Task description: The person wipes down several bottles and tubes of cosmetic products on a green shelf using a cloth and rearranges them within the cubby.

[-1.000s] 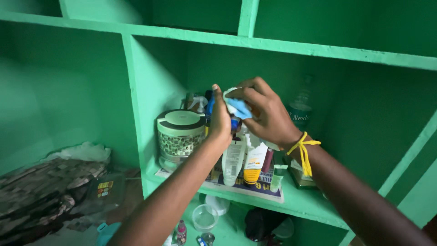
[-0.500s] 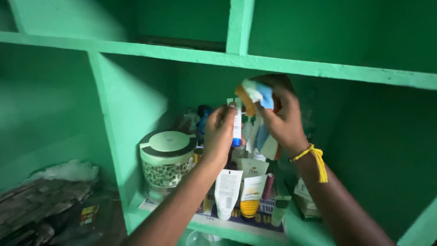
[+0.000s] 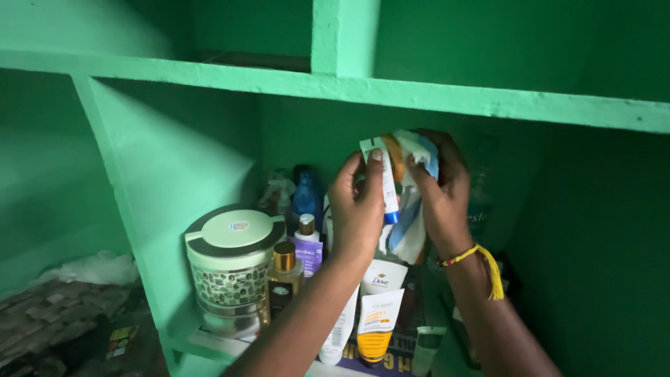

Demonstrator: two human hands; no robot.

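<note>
Jar (image 3: 234,269) & bottles (image 3: 306,244) crowd shelf (image 3: 419,98) below hands' tube (image 3: 386,185).

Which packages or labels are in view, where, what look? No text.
Small tube: left hand, white, blue cap down.
Cloth: right hand, blue-white.
Round jar: shelf left, pale green lid, patterned.
Orange-white tube: front, upright.
Blue bottle: back.

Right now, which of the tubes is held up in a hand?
The small white tube with the blue cap, pinched in the left hand; the other tubes stand on the shelf.
</note>
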